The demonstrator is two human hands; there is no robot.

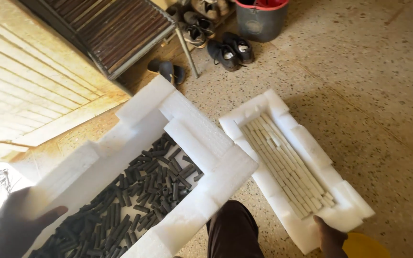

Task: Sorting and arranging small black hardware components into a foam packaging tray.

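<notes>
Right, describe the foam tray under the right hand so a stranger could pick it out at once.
On the speckled floor lie two white foam trays side by side. The one meant is the smaller tray, farther from the slatted bench, with the right hand at its near corner. It holds pale sticks laid in neat rows, while the big tray holds a loose heap of dark sticks.

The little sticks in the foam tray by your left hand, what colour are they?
The sticks are dark grey to black, seen in the head view; the foam tray is white.
</notes>
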